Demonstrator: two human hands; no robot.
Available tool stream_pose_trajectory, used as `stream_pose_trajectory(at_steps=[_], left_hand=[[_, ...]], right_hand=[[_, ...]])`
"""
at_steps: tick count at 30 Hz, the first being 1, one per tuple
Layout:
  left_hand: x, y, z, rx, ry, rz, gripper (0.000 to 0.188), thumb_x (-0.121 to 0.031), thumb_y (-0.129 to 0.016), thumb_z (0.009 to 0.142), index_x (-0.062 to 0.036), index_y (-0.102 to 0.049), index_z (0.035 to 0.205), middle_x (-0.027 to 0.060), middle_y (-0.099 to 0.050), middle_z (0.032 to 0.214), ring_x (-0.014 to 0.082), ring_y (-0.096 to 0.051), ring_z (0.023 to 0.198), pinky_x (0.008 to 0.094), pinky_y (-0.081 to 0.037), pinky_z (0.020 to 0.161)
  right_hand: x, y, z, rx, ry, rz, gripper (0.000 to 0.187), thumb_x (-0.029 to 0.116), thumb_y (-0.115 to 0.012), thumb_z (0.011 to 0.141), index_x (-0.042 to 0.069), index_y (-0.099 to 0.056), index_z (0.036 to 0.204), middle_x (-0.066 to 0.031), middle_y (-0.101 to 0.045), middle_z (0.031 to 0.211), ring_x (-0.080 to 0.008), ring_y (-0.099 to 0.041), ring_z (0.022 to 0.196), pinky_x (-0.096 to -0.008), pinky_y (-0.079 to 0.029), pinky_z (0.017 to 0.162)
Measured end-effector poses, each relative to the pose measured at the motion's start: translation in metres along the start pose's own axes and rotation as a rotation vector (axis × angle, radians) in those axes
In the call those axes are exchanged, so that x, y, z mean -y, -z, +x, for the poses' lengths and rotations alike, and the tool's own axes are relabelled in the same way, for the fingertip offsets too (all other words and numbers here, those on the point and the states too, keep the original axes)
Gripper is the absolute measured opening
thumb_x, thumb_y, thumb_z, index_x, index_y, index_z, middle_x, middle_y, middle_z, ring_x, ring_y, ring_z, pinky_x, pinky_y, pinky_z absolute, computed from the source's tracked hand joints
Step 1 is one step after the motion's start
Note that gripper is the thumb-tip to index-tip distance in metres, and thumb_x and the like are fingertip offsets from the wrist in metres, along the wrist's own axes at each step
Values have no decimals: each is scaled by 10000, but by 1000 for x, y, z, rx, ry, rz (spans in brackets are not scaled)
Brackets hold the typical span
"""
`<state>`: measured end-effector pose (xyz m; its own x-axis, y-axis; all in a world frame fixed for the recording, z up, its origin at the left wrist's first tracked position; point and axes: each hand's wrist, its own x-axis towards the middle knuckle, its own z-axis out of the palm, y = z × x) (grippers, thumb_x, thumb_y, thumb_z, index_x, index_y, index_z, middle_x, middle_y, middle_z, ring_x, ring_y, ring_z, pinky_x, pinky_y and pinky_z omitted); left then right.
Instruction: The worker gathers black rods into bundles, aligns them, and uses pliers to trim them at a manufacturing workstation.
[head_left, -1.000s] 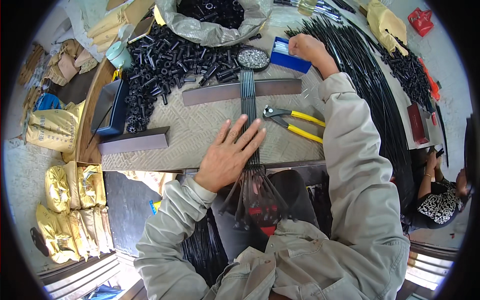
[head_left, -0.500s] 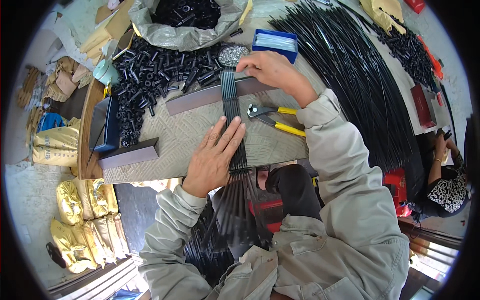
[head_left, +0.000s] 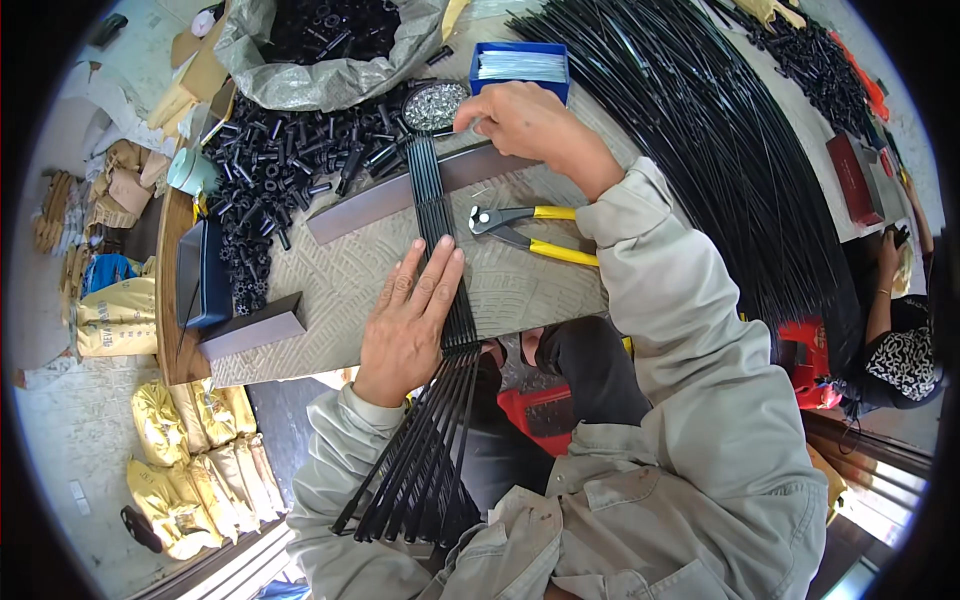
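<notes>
A row of thin black rods (head_left: 432, 205) lies side by side across a long grey metal bar (head_left: 375, 200), and their thicker lower ends fan out past the bench's near edge. My left hand (head_left: 405, 325) rests flat with fingers stretched out, the fingertips on the rods' left side. Just right of the rods' far ends, my right hand (head_left: 530, 125) hovers over the bar with thumb and fingers pinched together. Whatever may be in that pinch is too small to make out. Close by are a round dish of small shiny metal pieces (head_left: 435, 105) and yellow-handled end cutters (head_left: 535, 232).
Black tubular parts (head_left: 290, 150) are heaped at the left, below a sack (head_left: 300, 85) of similar parts. A blue box of clear strips (head_left: 520, 65) stands behind my right hand. Many long black rods (head_left: 690, 140) cover the right side. Another person's arm (head_left: 885, 270) shows far right.
The whole view has shifted, so the bench things sit further left. The rods' lower ends, blurred before, are now sharp and fanned to the left. Both hands keep nearly the same places.
</notes>
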<state>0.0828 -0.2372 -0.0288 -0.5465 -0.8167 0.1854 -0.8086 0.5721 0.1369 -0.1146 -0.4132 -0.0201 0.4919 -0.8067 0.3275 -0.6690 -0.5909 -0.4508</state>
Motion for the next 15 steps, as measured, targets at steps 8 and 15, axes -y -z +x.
stream_pose_trajectory(at_steps=[8, 15], left_hand=[[-1, -1, 0, 6, 8, 4, 629, 26, -419, 710, -62, -360, 1330, 91, -345, 1386, 310, -315, 1280, 430, -303, 1020], [1, 0, 0, 39, -6, 45, 581, -64, -463, 758, -58, -357, 1330, 97, -337, 1389, 329, -314, 1276, 432, -299, 1019]], right_hand=[[-3, -2, -2, -27, 29, -29, 151, 102, -578, 776, 163, -655, 891, -90, -615, 760, -275, -598, 735, -387, -458, 637], [-5, -6, 2, -5, 10, -18, 170, 114, -569, 781, 170, -660, 913, -88, -638, 808, -281, -608, 781, -386, -469, 667]])
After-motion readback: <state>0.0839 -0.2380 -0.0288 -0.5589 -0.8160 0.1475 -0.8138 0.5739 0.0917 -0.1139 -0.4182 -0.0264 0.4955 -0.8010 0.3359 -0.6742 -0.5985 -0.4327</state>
